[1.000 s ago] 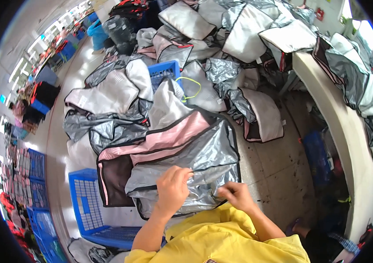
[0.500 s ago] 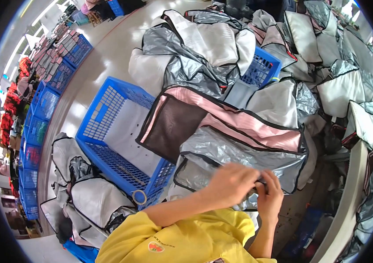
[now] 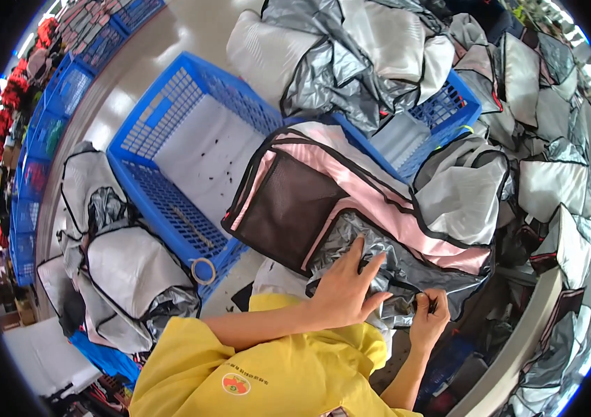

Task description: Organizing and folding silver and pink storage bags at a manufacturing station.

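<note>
Glossy floor (image 3: 179, 33) stretches behind crinkled silver lining (image 3: 407, 267) under the left hand (image 3: 341, 295).

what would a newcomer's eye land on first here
Probably the bright yellow shirt filling the bottom centre, then the big blue crate standing open left of centre. Just right of centre, the wearer's left hand and right hand are on a pink-and-silver fabric piece with a dark mesh panel.
</note>
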The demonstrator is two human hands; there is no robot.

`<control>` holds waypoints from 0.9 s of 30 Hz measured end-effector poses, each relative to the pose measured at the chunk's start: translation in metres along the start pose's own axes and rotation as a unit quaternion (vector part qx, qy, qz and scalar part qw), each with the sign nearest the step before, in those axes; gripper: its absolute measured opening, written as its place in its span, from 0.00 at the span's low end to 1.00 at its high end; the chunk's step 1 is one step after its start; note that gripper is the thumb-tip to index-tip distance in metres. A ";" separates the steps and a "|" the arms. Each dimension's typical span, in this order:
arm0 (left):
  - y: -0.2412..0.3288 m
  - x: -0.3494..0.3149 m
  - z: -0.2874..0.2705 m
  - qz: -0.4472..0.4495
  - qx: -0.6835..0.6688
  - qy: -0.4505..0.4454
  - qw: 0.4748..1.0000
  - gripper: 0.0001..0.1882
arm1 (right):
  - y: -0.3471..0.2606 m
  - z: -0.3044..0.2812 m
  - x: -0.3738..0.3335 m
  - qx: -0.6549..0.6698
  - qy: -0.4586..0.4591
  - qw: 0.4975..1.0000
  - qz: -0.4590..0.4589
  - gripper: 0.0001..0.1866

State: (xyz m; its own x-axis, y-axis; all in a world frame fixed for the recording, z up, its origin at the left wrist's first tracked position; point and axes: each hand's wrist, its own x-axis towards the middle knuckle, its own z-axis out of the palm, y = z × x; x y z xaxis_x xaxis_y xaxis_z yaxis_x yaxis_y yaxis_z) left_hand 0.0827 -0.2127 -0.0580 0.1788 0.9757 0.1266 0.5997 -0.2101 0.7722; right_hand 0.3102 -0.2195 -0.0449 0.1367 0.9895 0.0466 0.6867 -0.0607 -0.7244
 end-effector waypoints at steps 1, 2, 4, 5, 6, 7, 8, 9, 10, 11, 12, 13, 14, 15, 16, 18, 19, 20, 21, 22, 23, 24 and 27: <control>-0.003 0.000 0.000 0.004 0.003 0.007 1.000 0.40 | 0.000 0.001 -0.001 -0.005 -0.003 1.000 0.003 0.09; -0.004 -0.001 0.001 0.008 0.007 0.014 1.000 0.40 | 0.000 0.002 -0.002 -0.009 -0.004 1.000 0.007 0.09; -0.005 -0.004 0.002 0.007 0.010 0.018 1.000 0.39 | -0.001 0.003 -0.002 -0.012 -0.008 1.000 0.012 0.08; -0.006 -0.004 0.001 0.011 0.015 0.023 1.000 0.39 | -0.002 0.004 -0.002 -0.013 -0.007 1.000 0.016 0.08; -0.007 -0.004 0.001 0.011 0.015 0.024 1.000 0.39 | -0.002 0.005 -0.002 -0.013 -0.007 1.000 0.016 0.08; -0.007 -0.005 0.001 0.013 0.014 0.024 1.000 0.38 | 0.000 0.005 -0.003 -0.011 -0.005 1.000 0.023 0.08; -0.008 -0.006 0.001 0.015 0.013 0.025 0.999 0.38 | 0.001 0.005 -0.003 -0.009 -0.003 1.000 0.030 0.08; -0.008 -0.007 0.001 0.016 0.014 0.026 0.999 0.38 | 0.002 0.005 -0.004 -0.009 -0.002 1.000 0.029 0.08; -0.009 -0.008 0.002 0.015 0.015 0.023 1.000 0.38 | 0.005 0.005 -0.006 -0.001 0.000 1.000 0.031 0.08; -0.009 -0.008 0.002 0.015 0.017 0.019 1.000 0.39 | 0.007 0.005 -0.007 0.007 0.002 0.999 0.032 0.08; -0.008 -0.009 0.000 0.017 0.018 0.019 1.000 0.39 | 0.008 0.004 -0.006 0.008 0.004 0.999 0.032 0.08; -0.006 -0.008 -0.004 0.007 0.003 0.017 1.000 0.36 | 0.009 0.004 -0.006 0.001 0.006 0.999 0.031 0.08; -0.006 -0.008 -0.007 -0.003 -0.011 0.015 1.000 0.34 | 0.012 0.004 -0.007 -0.006 0.007 0.999 0.031 0.07; -0.013 -0.009 -0.007 -0.001 -0.011 0.015 1.000 0.34 | 0.018 0.002 -0.007 -0.005 0.010 0.999 0.032 0.07; -0.025 -0.011 -0.006 -0.050 -0.077 0.080 0.993 0.28 | 0.027 -0.002 -0.010 -0.008 0.000 0.998 0.062 0.07; -0.050 -0.008 -0.018 -0.075 -0.068 0.167 0.981 0.17 | 0.039 -0.014 -0.012 -0.022 -0.019 0.995 0.093 0.05; -0.064 -0.004 -0.026 -0.051 0.006 0.190 0.980 0.11 | 0.037 -0.018 -0.012 -0.024 -0.014 0.995 0.095 0.05; -0.078 -0.004 -0.026 -0.043 -0.002 0.221 0.974 0.07 | 0.029 -0.023 -0.009 0.017 -0.033 0.993 0.111 0.05; -0.087 -0.005 -0.025 -0.088 -0.008 0.202 0.975 0.08 | 0.021 -0.028 -0.007 0.057 -0.052 0.989 0.127 0.07; -0.097 -0.008 -0.020 -0.092 0.015 0.189 0.978 0.10 | 0.013 -0.031 -0.002 0.045 -0.029 0.995 0.089 0.12; -0.105 -0.010 -0.016 -0.097 0.037 0.176 0.979 0.13 | 0.010 -0.035 -0.001 0.024 0.021 0.998 0.063 0.13; -0.103 -0.010 -0.016 -0.101 0.037 0.179 0.978 0.13 | 0.012 -0.046 0.000 0.030 0.035 0.997 0.063 0.12; -0.098 -0.001 -0.011 -0.083 0.113 0.173 0.975 0.18 | -0.020 -0.084 0.005 0.124 0.111 0.980 0.107 0.17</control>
State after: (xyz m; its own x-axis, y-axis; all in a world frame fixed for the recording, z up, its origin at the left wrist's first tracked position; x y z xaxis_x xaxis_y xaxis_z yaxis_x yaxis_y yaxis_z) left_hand 0.0154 -0.1928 -0.1273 -0.1860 0.9519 0.2436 0.7615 -0.0170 0.6480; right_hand 0.3577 -0.2249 0.0275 0.4287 0.9034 0.0042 0.4349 -0.2023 -0.8775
